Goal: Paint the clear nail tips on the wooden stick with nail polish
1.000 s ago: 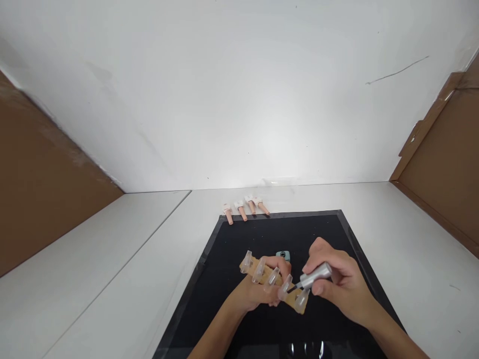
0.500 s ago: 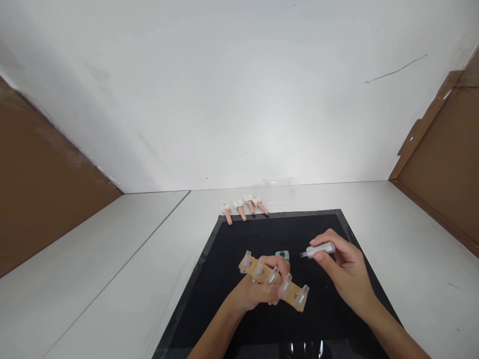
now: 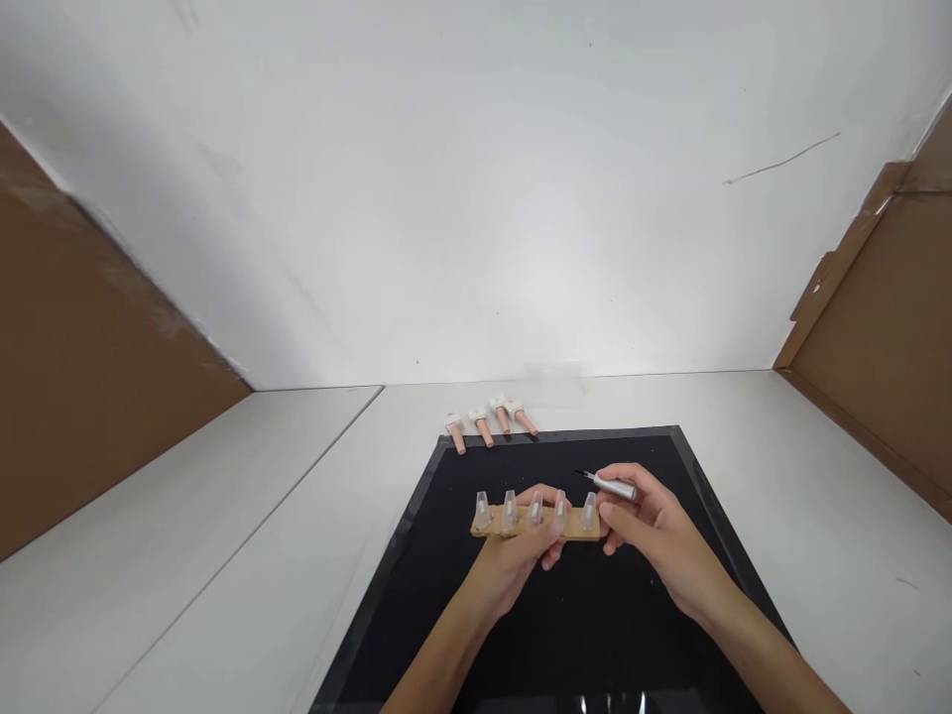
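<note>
My left hand [image 3: 513,570] is closed around a tan strip [image 3: 580,524] that carries several clear nail tips [image 3: 535,508] standing in a row. Its thumb lies across the strip's near side, and the other fingers are partly hidden behind it. Pinched in my right hand [image 3: 661,531] is a silver-capped nail polish brush [image 3: 616,487], its dark tip pointing left above the strip. The right fingers are close to the strip's right end; whether they touch it I cannot tell. The small teal bottle seen earlier is hidden now.
Several small bottles with white bodies and pinkish caps [image 3: 483,428] lie at the back edge of the black mat [image 3: 580,635]. A white table [image 3: 297,555] surrounds the mat. Behind rises a white wall [image 3: 476,198], with brown cardboard panels [image 3: 89,377] at both sides.
My left hand has turned the strip from slanted to nearly level and raised it slightly. My right hand has moved left with the brush, closer to the strip. The teal bottle has gone from sight.
</note>
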Demonstrator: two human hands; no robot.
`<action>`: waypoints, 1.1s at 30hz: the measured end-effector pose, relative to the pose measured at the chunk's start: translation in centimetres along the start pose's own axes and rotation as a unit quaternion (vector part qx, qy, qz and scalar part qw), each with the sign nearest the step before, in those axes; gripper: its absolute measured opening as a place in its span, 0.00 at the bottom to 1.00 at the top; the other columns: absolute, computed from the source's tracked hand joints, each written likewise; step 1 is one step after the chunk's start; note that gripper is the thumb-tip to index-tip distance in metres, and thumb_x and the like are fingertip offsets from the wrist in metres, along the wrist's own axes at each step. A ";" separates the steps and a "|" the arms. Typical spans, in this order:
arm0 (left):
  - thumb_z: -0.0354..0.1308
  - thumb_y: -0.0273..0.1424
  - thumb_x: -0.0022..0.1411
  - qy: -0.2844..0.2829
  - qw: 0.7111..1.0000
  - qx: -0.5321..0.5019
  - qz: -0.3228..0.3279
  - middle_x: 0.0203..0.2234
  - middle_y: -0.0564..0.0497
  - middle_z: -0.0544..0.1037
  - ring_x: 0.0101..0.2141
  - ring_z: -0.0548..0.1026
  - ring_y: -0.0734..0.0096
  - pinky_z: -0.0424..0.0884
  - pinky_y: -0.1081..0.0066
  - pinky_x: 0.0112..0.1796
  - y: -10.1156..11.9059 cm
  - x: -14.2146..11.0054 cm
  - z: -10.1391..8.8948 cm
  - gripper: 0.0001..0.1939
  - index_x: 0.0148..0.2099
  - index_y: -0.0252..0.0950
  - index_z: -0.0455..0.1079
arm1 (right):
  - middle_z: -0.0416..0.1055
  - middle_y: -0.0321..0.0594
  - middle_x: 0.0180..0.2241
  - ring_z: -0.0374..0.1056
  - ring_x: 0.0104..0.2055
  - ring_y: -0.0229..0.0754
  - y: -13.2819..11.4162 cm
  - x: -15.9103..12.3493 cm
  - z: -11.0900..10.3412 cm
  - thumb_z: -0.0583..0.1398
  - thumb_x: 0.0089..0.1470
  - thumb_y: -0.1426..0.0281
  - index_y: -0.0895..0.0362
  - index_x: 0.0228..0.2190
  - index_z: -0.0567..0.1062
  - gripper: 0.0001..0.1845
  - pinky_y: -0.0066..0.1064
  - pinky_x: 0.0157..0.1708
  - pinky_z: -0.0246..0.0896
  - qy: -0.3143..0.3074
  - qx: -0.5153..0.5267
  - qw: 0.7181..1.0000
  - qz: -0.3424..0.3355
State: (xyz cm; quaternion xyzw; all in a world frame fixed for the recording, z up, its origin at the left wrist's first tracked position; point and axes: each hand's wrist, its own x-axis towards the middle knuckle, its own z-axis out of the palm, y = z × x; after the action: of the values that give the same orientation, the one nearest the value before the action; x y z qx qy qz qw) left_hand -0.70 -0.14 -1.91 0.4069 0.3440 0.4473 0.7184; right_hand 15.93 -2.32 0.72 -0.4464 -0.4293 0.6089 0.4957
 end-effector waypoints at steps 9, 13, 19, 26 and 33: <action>0.71 0.40 0.40 -0.047 0.998 0.026 0.012 0.16 0.59 0.66 0.17 0.61 0.82 0.56 0.79 0.18 -0.6 0.0 -0.3 0.21 0.29 0.34 0.67 | 0.71 0.32 0.28 0.67 0.26 0.33 0.5 -0.1 1.0 0.72 0.36 0.63 0.54 0.34 0.74 0.21 0.27 0.28 0.67 -0.029 0.075 0.996 0.027; 0.69 0.41 0.43 -0.056 0.995 0.075 0.040 0.18 0.57 0.68 0.18 0.61 0.81 0.56 0.78 0.18 -0.7 0.0 -0.6 0.19 0.30 0.34 0.68 | 0.73 0.34 0.28 0.68 0.26 0.36 0.6 0.1 0.7 0.71 0.39 0.62 0.54 0.34 0.74 0.20 0.30 0.29 0.67 -0.005 0.059 0.998 0.000; 0.65 0.37 0.50 -0.091 0.968 0.201 0.118 0.23 0.53 0.69 0.21 0.62 0.78 0.60 0.74 0.24 -0.2 -0.3 -0.5 0.11 0.30 0.34 0.73 | 0.73 0.35 0.24 0.62 0.23 0.35 0.3 0.8 -0.2 0.70 0.38 0.60 0.56 0.34 0.74 0.21 0.29 0.25 0.60 0.099 0.059 0.992 -0.046; 0.65 0.34 0.49 -0.126 0.946 0.245 0.173 0.21 0.54 0.67 0.22 0.62 0.76 0.59 0.74 0.25 -0.1 -0.6 -0.5 0.08 0.28 0.34 0.73 | 0.70 0.34 0.21 0.63 0.23 0.38 1.3 1.1 0.3 0.66 0.46 0.57 0.56 0.36 0.74 0.18 0.30 0.26 0.60 0.090 -0.022 0.990 -0.105; 0.64 0.37 0.51 -0.124 0.961 0.208 0.131 0.22 0.54 0.67 0.21 0.63 0.78 0.60 0.75 0.23 0.5 -0.8 -1.1 0.11 0.27 0.34 0.71 | 0.73 0.40 0.27 0.68 0.28 0.43 3.1 1.4 -0.1 0.58 0.55 0.63 0.56 0.35 0.76 0.11 0.33 0.29 0.64 0.085 -0.260 0.937 -0.215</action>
State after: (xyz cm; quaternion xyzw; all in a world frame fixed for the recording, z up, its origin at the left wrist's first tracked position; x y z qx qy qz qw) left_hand -2.09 -0.47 -1.86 0.6409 0.2811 0.4025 0.5901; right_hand 15.16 -1.32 -2.47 -0.5070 -0.6147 0.3142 0.5161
